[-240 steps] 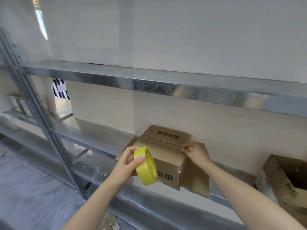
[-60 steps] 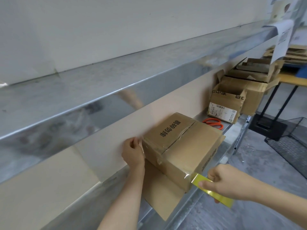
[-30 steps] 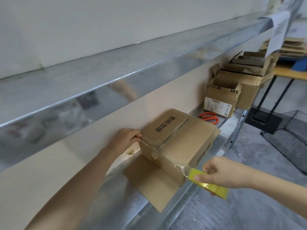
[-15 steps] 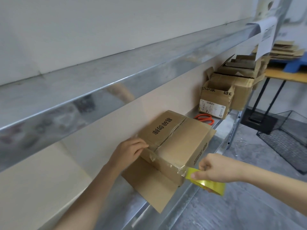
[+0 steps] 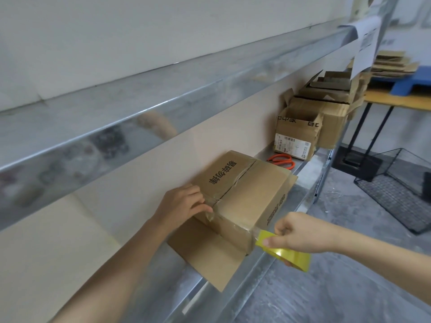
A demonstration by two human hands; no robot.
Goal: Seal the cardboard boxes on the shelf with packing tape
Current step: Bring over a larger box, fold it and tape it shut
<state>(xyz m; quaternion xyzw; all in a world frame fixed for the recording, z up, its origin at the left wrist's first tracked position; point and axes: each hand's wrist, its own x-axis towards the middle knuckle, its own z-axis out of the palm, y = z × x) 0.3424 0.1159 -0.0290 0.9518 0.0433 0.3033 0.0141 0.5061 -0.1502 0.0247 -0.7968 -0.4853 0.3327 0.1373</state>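
left grip (image 5: 184, 203) laid flat on brown cardboard box (image 5: 245, 197), so tape end (image 5: 211, 207) was pinned | right grip (image 5: 300, 231) clamped round yellow packing-tape roll (image 5: 285, 251), so strip (image 5: 256, 230) was held taut

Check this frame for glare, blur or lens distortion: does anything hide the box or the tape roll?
Head view: the wide lens slightly bows the upper shelf beam. Its shiny metal shows smeared reflections but no hard glare. The light is soft and the shadows are faint. Nothing hides the box or the tape roll, though their edges are slightly soft.
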